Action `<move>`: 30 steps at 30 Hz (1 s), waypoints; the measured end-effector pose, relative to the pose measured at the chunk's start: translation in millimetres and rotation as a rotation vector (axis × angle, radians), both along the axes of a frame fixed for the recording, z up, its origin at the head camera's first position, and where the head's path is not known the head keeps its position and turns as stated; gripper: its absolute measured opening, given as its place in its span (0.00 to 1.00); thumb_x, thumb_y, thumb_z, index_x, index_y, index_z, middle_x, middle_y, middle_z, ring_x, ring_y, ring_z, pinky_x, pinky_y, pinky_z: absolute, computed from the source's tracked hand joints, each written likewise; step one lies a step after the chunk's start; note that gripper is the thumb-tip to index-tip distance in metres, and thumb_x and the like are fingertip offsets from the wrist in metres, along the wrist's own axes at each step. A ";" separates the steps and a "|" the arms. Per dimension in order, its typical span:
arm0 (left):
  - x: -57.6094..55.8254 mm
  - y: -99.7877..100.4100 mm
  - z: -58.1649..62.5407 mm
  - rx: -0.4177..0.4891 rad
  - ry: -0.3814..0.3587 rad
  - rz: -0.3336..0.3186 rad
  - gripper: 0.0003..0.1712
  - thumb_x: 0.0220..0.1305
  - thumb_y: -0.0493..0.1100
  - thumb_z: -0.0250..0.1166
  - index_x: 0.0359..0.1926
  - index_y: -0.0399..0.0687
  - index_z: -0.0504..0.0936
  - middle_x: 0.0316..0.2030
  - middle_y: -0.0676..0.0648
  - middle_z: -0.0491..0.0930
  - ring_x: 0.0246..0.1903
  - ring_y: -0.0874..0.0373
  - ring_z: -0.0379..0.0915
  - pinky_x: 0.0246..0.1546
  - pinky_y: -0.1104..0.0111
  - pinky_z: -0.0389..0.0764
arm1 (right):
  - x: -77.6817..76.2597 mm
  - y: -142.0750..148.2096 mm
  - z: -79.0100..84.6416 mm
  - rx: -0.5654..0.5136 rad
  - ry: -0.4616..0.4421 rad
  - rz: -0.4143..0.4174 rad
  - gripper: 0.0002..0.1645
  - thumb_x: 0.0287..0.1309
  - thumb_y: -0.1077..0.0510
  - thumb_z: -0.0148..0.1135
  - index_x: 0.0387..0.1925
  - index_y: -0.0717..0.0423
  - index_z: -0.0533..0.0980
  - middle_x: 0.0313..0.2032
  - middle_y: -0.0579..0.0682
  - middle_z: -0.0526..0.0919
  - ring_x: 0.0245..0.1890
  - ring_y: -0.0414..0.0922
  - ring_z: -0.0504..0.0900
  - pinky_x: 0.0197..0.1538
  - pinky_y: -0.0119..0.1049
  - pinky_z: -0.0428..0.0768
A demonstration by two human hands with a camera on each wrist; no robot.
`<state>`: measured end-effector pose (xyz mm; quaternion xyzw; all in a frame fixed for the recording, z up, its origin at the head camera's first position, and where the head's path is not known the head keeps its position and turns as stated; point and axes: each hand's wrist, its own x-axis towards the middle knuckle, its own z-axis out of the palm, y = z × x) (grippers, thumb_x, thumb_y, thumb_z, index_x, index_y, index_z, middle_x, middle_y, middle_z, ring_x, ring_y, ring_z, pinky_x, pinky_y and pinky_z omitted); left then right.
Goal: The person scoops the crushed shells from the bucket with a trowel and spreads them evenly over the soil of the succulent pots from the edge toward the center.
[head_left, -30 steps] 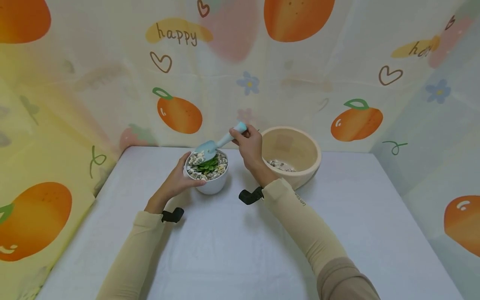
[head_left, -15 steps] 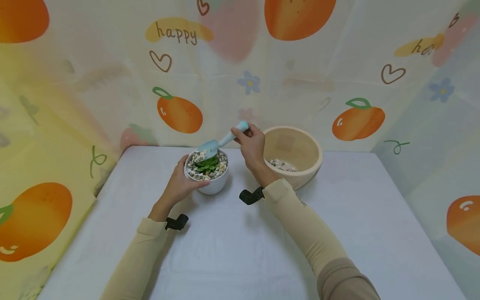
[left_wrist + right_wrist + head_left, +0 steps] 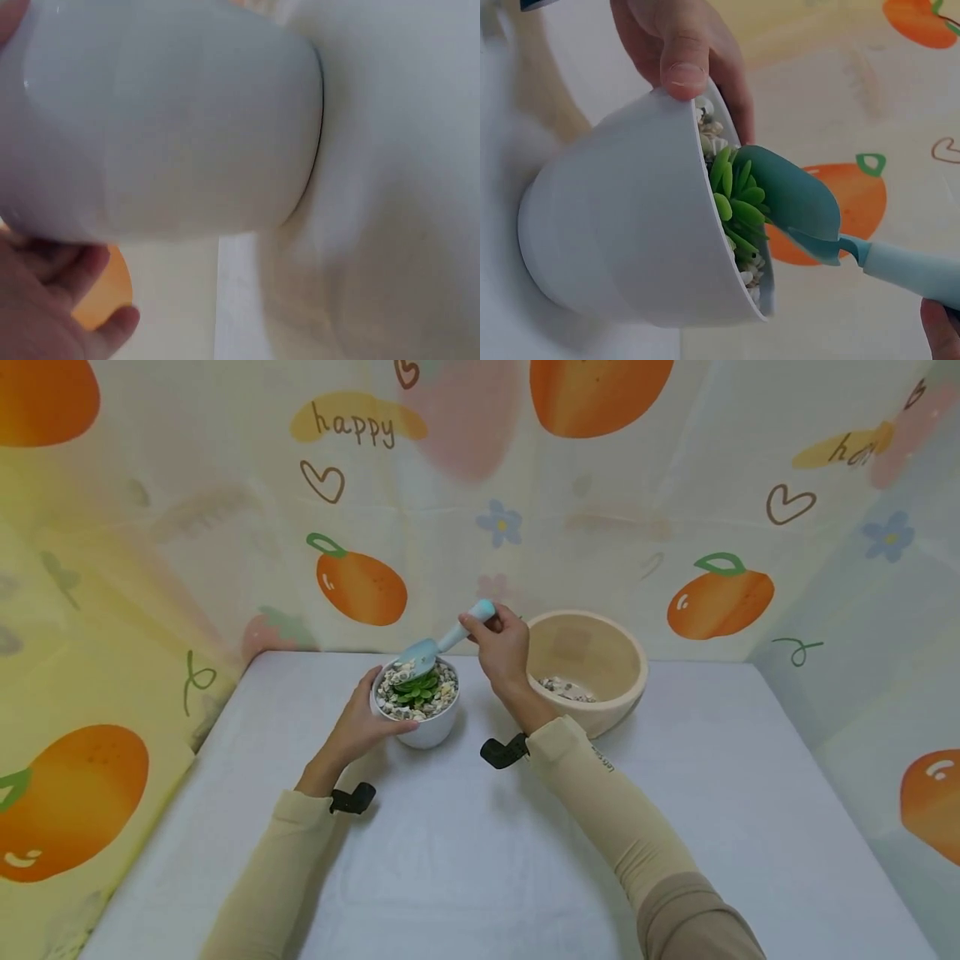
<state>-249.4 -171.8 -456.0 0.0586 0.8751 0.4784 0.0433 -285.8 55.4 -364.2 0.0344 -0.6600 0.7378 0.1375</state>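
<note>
My left hand [image 3: 354,727] grips a white plant pot [image 3: 427,732] near its rim, thumb in front and fingers round the left side. Pebbles and a green succulent [image 3: 417,690] fill its top. Between thumb and fingers, my right hand [image 3: 504,650] holds the handle of a small light-blue trowel [image 3: 463,627]. The right wrist view shows the trowel's scoop [image 3: 791,195] tilted, its tip at the pebbles beside the succulent. Only the pot's smooth side [image 3: 172,127] and part of the left hand [image 3: 52,307] appear in the left wrist view.
A large beige pot [image 3: 592,647] stands to the right, behind my right wrist, with some pebbles [image 3: 566,690] on its bottom. A white cloth [image 3: 450,852] covers the table. A fruit-printed curtain [image 3: 450,543] hangs close behind both pots.
My left hand has shifted slightly to the right along the pot. The trowel has moved a little to the right, its scoop still over the pebbles. The large pot stays put.
</note>
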 end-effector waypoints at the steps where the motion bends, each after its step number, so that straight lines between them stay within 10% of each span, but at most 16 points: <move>1: 1.5 1.5 -0.3 -0.003 0.017 0.009 0.70 0.44 0.58 0.79 0.77 0.46 0.42 0.74 0.37 0.51 0.73 0.40 0.48 0.70 0.40 0.55 | 0.0 0.3 0.1 0.000 0.000 -0.002 0.18 0.57 0.63 0.68 0.49 0.68 0.79 0.43 0.66 0.84 0.44 0.49 0.85 0.45 0.33 0.85; 30: 1.0 -5.2 5.5 -0.019 -0.027 -0.052 0.71 0.44 0.57 0.79 0.77 0.46 0.40 0.74 0.37 0.50 0.73 0.39 0.48 0.69 0.39 0.55 | 15.4 -0.5 16.5 0.180 0.103 -0.040 0.16 0.54 0.60 0.71 0.42 0.67 0.80 0.35 0.64 0.85 0.38 0.51 0.85 0.42 0.33 0.84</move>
